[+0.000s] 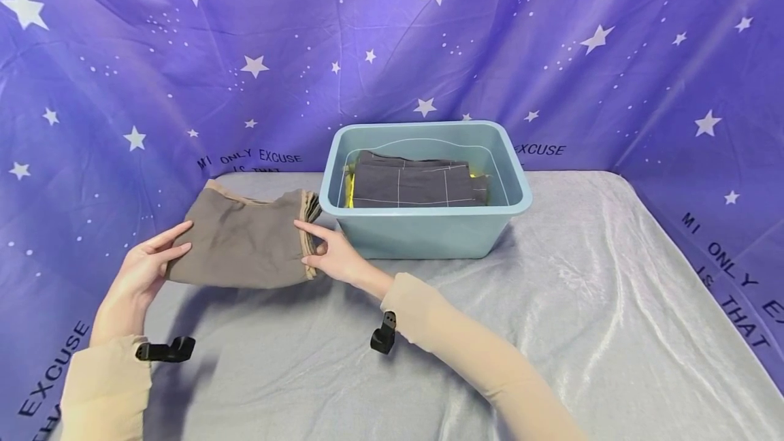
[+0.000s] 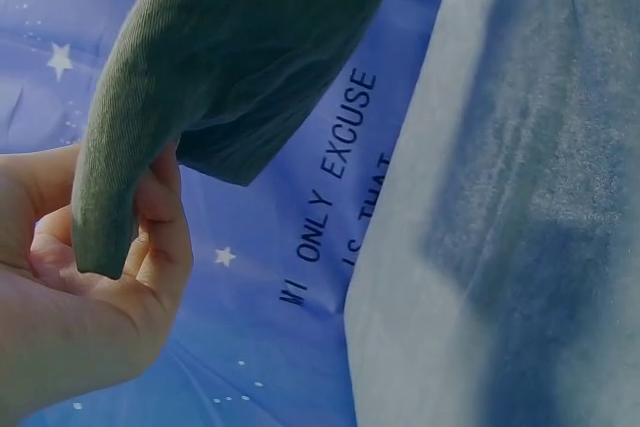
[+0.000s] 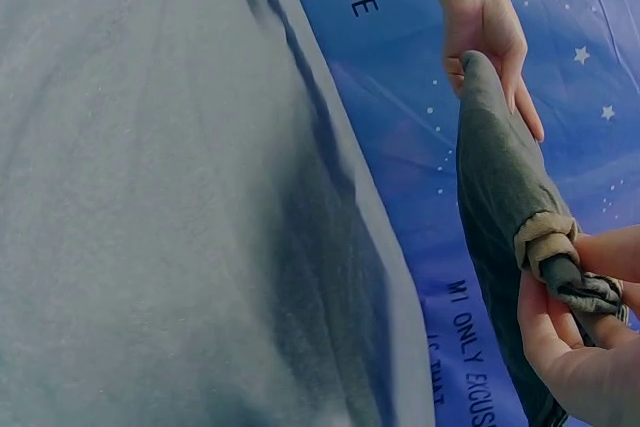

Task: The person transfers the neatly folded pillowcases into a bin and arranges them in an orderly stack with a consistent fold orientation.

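Observation:
A folded grey-brown cloth garment (image 1: 245, 243) with tan edging is held up between both hands, above the left part of the table. My left hand (image 1: 142, 267) grips its left end, thumb on the near face and the other fingers partly behind the cloth. At the tan-edged right end, my right hand (image 1: 337, 255) pinches the layered edge. From the right wrist view, the bunched tan band (image 3: 548, 239) sits between the right thumb and fingers. Just right of that hand stands a light blue plastic bin (image 1: 422, 233) holding folded dark grey cloth (image 1: 422, 182) with white lines.
Some yellow material (image 1: 350, 189) shows beside the dark cloth inside the bin. A pale grey velvety cover (image 1: 582, 305) lies over the table. Behind and at the sides hangs a purple curtain (image 1: 380, 26) with white stars and lettering. Each wrist wears a black camera mount (image 1: 384, 333).

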Available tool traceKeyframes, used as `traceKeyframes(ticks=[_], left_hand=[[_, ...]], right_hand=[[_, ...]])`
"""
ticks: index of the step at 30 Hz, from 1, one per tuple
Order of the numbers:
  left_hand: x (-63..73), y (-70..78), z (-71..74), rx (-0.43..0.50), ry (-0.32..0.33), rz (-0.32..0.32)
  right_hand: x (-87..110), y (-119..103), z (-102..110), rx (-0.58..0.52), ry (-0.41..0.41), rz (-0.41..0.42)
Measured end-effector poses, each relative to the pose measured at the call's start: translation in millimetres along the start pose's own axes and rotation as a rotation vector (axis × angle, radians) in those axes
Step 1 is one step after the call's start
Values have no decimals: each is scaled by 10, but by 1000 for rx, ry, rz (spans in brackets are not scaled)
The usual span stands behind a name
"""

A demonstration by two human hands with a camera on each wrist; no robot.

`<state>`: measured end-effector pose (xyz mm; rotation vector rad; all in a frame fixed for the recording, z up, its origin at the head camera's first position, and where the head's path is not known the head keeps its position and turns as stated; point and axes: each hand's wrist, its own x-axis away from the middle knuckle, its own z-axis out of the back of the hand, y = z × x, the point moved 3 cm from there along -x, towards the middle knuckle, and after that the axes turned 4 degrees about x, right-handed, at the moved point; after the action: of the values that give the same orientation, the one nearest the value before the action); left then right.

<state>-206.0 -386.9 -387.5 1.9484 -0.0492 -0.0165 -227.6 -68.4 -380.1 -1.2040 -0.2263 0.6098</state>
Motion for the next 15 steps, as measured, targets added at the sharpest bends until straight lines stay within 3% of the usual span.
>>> traceKeyframes(ticks=[3,4,7,10,15], left_hand=[[-60,-59,257,-11,-23,-13],[-48,-45,261,-5,-25,-13],[35,42,158,-23,-36,-22],[122,126,17,30,-26,-32],[168,162,-8,76,-48,-85]], right_hand=[[14,-50,-2,-4,-9,14],[20,-69,-1,-4,-13,19],[30,-118,0,8,-12,42],[36,-159,2,19,-11,62],[52,-261,16,19,-24,92]])
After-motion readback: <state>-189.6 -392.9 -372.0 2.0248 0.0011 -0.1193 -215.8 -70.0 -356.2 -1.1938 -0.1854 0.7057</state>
